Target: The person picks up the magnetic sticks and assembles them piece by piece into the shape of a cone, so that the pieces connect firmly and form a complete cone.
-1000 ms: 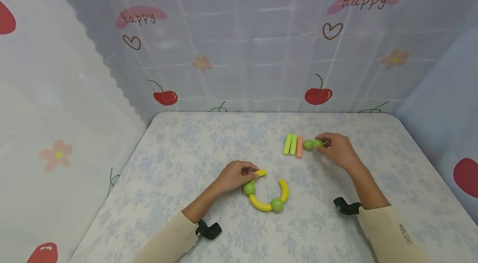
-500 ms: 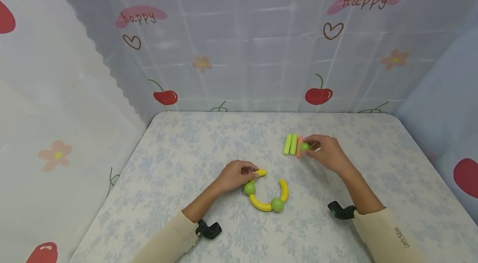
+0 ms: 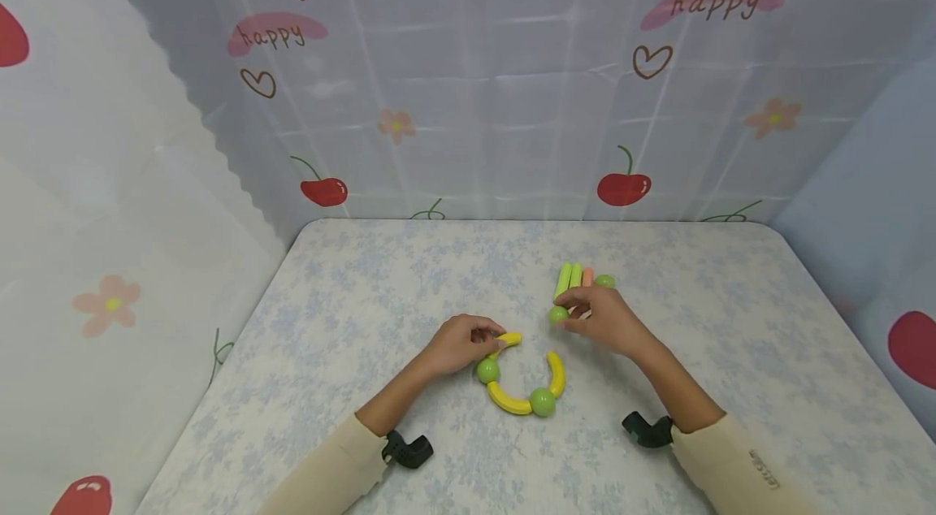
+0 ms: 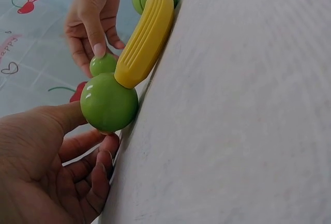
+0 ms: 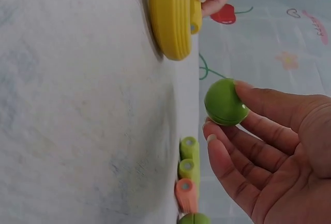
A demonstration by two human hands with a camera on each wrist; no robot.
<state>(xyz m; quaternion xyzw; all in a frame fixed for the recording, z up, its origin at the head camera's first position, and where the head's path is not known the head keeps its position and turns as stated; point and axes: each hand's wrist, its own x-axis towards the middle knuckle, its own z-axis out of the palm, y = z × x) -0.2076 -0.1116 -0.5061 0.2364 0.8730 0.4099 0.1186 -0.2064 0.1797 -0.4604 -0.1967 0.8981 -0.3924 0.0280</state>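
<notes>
In the head view my left hand [image 3: 461, 346] pinches a yellow curved piece [image 3: 513, 339] at the upper left of an open ring on the table. A green ball [image 3: 488, 371], a second yellow curved piece [image 3: 509, 399], another green ball [image 3: 543, 402] and a third yellow curved piece [image 3: 557, 374] continue the ring, leaving a gap at the upper right. My right hand [image 3: 605, 322] holds a loose green ball [image 3: 558, 314] between thumb and fingers, beyond that gap. The right wrist view shows this held ball [image 5: 226, 102] apart from the ring, with a magnet-like grey spot on nearby stick ends.
Two light green sticks [image 3: 564, 279] and an orange stick [image 3: 588, 277] lie side by side behind my right hand, partly hidden by it. A spare green ball [image 3: 604, 281] sits right of them. The patterned tabletop [image 3: 380, 279] meets a printed curtain [image 3: 483, 133] at the back.
My right hand has taken one green ball from the pair beside the orange stick and carried it left and nearer, toward the ring. My left hand and the ring have stayed put.
</notes>
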